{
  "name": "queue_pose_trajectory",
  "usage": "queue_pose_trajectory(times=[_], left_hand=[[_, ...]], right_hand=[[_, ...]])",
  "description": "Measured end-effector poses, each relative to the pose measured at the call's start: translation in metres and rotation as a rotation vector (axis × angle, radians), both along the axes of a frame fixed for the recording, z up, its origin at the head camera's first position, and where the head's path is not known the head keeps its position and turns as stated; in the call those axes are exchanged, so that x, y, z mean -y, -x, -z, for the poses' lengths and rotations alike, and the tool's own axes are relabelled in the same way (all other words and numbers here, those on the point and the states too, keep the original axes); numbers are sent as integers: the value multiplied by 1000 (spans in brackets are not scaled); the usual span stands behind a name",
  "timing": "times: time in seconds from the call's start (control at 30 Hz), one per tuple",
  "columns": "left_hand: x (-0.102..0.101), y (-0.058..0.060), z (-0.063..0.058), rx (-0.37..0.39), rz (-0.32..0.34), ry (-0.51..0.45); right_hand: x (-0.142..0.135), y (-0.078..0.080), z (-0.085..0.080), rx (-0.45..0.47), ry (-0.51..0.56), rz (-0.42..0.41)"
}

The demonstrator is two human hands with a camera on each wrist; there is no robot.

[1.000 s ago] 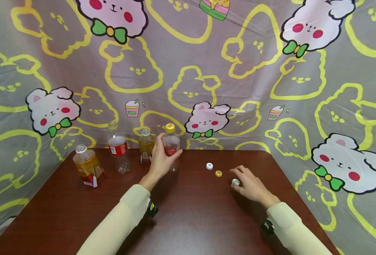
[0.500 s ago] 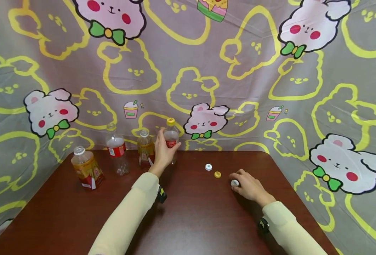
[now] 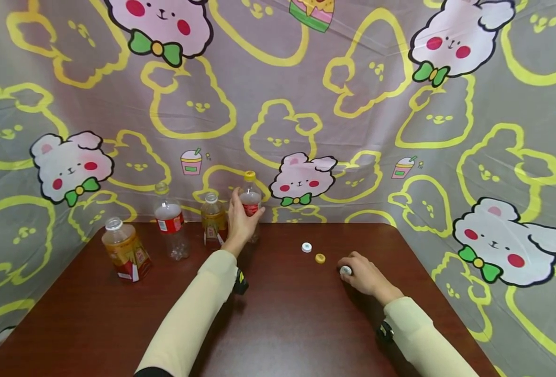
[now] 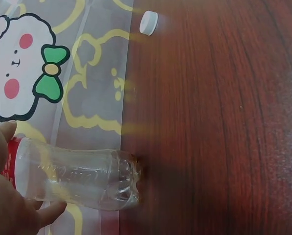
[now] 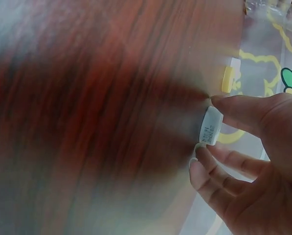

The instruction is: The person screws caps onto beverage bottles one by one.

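A clear plastic bottle point(image 3: 251, 198) with a red label and yellow cap stands at the table's back edge. My left hand point(image 3: 243, 220) holds it around the label, thumb on the right side. In the left wrist view the bottle's clear lower half point(image 4: 82, 176) shows beyond my fingers. At the right, my right hand point(image 3: 365, 275) has thumb and fingertips around a white bottle cap point(image 3: 345, 270). The right wrist view shows this cap point(image 5: 211, 126) between thumb and fingers, small print on its side. A white cap point(image 3: 307, 247) and a yellow cap point(image 3: 320, 258) lie between the hands.
Left of the held bottle stand uncapped bottles: an amber-labelled one point(image 3: 214, 217), a clear one with a red label point(image 3: 170, 222) and another amber-labelled one point(image 3: 126, 251) nearer the front. A patterned cloth point(image 3: 278, 63) hangs behind the brown table point(image 3: 278, 324).
My left hand has moved the yellow-capped bottle back towards the cloth. The fingers of my right hand have closed in around the white cap.
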State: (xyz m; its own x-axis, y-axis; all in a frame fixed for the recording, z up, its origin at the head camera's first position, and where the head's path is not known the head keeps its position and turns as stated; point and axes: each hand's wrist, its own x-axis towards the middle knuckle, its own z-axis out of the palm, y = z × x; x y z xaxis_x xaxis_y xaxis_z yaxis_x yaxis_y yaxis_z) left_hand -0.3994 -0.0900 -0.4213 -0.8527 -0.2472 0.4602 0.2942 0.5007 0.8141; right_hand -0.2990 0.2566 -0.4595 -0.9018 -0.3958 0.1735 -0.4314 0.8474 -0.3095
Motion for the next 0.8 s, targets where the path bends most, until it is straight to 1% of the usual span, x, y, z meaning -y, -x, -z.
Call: queue_pose_trajectory(times=[0.13,0.27,0.33,0.53,0.63,0.8], left_hand=[[0,-1,-2,35,11,-10],[0,-2,-3,44,13,3],[1,-4,-5,31,16,16],[9,-13,-11,-42,24,68],[13,-16,-14,-64,24,96],[16,-25,-22,-115,26,146]], right_hand=[[2,0,-1,-22,7,-15],[2,1,-1,-37,-6,-11],[1,1,-1,-38,-14,-9],[3,1,-2,-44,-29,-28],[4,1,-1,-33,-36,-33],[5,1,1,-27,-40,-54]])
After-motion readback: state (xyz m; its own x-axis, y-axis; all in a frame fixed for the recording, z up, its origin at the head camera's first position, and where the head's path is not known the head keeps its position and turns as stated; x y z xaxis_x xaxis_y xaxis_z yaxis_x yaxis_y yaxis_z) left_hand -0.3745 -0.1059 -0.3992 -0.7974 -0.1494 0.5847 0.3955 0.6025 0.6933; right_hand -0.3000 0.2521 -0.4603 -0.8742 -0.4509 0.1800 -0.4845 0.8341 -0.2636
